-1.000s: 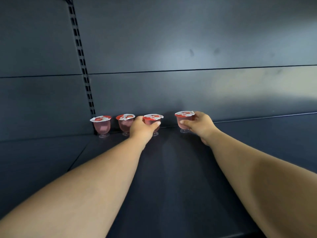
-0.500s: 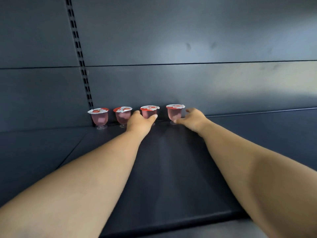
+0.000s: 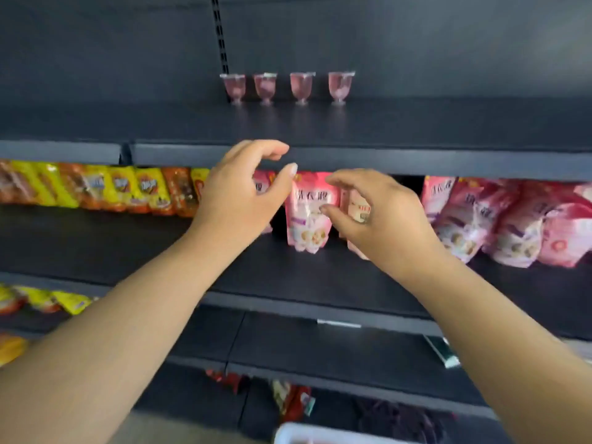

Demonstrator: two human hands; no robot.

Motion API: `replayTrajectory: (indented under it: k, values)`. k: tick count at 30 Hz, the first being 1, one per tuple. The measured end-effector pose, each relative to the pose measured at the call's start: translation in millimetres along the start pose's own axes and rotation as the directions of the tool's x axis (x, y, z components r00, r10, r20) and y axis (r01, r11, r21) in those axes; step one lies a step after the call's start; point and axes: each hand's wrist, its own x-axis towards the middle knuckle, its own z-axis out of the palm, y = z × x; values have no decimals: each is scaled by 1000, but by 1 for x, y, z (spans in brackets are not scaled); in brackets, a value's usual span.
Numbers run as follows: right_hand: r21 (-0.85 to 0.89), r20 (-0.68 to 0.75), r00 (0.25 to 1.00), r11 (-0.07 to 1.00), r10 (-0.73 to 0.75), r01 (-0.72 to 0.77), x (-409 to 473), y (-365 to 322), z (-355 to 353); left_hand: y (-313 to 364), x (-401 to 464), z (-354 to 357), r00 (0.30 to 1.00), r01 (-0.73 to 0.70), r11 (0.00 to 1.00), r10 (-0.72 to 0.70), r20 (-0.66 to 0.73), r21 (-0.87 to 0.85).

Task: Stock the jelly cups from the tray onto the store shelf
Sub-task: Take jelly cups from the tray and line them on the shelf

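Observation:
Several pink jelly cups (image 3: pixel 284 88) with foil lids stand upright in a row at the back of the dark top shelf (image 3: pixel 384 123). My left hand (image 3: pixel 243 190) hovers in front of the shelf's front edge, fingers loosely curled, holding nothing. My right hand (image 3: pixel 374 213) hangs a little lower and to the right, fingers also loosely curled and empty. Both hands are well clear of the cups. A white tray's rim (image 3: pixel 320 435) shows at the bottom edge.
The shelf below holds pink snack pouches (image 3: pixel 309 213) in the middle and right, and yellow and orange snack bags (image 3: pixel 96 187) at the left. More bags lie on lower shelves. A slotted upright (image 3: pixel 221 36) runs up the back panel.
Both hands have let go of the two right-hand cups and drawn back out of the top shelf. The view has pulled back and dropped, showing the lower shelves.

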Motion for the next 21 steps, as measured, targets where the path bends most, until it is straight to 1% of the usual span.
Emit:
replayTrajectory:
  k: [2,4,5,7,8,10,11,13,15,16,18,21]
  values:
    - [48,68,993,993,101,-105,-48,1,7,4,-46,6,998,13,1000,-12,55,-13]
    - [67,170,967,976,192,-205,-88,4,12,2,-85,18,983,92,995,-88,161,-22]
    - [54,225,946,967,232,-249,-107,8,16,-2,-105,26,964,140,990,-134,229,-11]
    - [3,335,877,930,344,-366,-140,18,24,-12,-143,42,907,228,973,-227,355,39]
    - [-32,378,829,901,412,-433,-159,24,32,-19,-164,52,871,260,964,-262,415,63]
    - [-94,457,715,829,528,-552,-200,36,51,-31,-209,69,774,333,937,-334,538,102]
    - [-143,497,638,780,589,-609,-227,42,66,-38,-239,81,707,385,914,-381,596,127]
    - [-236,557,486,690,673,-684,-273,49,85,-50,-289,95,573,464,865,-457,681,190]
    - [-333,588,316,579,745,-745,-326,56,110,-68,-346,111,414,520,808,-522,746,277]
    - [-366,596,248,533,764,-762,-354,60,123,-78,-374,118,336,543,776,-551,764,321]
    - [-400,599,154,461,785,-792,-403,69,146,-95,-422,128,235,562,740,-572,786,370]
    - [-445,543,54,342,838,-828,-461,87,179,-117,-480,149,150,564,716,-579,802,412]
